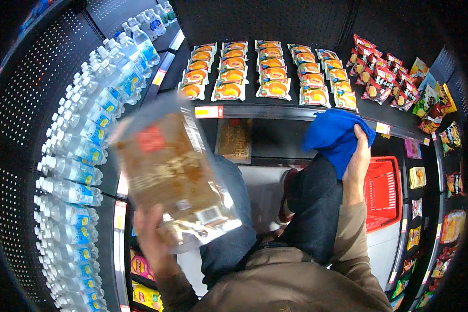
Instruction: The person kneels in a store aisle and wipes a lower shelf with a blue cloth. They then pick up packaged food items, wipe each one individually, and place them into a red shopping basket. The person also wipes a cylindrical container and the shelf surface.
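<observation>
My left hand (156, 230) grips the lower left edge of a large, shiny brown food package (175, 171), which is tilted and blurred. A blue cloth (331, 134) hangs bunched in my right hand (357, 160), by the front edge of the shelf. Between the two hands, a similar flat brown package (234, 140) lies on a dark lower shelf. Rows of wrapped bread buns (273, 89) rest on the shelf above it.
Bottled drinks (78, 171) line the left shelf. Red snack bags (380, 84) stand at the back right. A red shopping basket (382, 191) is on the floor beside my right arm. More snack bags (414, 238) fill the right shelves; a yellow chip bag (147, 296) is at lower left.
</observation>
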Motion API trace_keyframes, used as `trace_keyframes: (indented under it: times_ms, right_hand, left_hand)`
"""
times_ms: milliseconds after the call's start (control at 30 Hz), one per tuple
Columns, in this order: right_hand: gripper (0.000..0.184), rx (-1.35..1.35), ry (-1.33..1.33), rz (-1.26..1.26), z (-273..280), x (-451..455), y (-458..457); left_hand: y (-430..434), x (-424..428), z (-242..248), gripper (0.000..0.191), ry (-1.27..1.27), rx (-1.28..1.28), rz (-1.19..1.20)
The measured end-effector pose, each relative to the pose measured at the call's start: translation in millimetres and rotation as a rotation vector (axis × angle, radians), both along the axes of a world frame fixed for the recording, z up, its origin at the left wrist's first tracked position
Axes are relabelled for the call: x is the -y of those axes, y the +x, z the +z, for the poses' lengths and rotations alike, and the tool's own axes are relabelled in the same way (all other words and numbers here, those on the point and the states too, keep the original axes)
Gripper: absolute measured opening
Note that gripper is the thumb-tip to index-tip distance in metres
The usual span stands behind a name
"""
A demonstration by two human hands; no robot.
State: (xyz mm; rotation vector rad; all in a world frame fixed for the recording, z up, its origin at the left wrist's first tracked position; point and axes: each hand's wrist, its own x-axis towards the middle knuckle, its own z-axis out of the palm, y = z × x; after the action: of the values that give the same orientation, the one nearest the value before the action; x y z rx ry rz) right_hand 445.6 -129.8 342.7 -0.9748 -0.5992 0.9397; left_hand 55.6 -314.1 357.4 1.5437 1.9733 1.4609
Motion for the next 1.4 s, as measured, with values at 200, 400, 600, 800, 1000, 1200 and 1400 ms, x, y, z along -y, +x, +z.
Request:
trace_keyframes:
  times_ms: [200, 400, 600, 800, 1000, 1200, 1400]
  right_hand:
    - [0.046, 0.069, 0.158, 0.397, 24, 49, -88]
    - [0.074, 1.049, 0.748, 1.213, -20, 113, -157]
    - [0.100, 1.219, 0.694, 1.210, -27, 102, -173]
    - [0.089, 1.346, 0.652, 0.815, -9, 34, -206]
    - [0.078, 1.322, 0.693, 0.784, 0, 20, -244]
    - [0.073, 1.346, 0.876, 1.040, -3, 78, -238]
    - [0.075, 1.121, 0.811, 1.360, -28, 120, -187]
  left_hand:
    - [32, -17, -46, 0.037, -0.175, 1.028, -0.173]
    - [23, -14, -62, 0.032, -0.105, 1.097, -0.168]
    - [3, -7, -84, 0.036, -0.193, 0.860, -0.238]
    - [21, -19, -45, 0.028, -0.215, 0.943, -0.277]
    - [15, -19, -55, 0.028, -0.241, 0.897, -0.227]
    - [19, -7, -78, 0.046, -0.113, 1.121, -0.030]
    - [10, -4, -101, 0.036, -0.012, 1.233, -0.076]
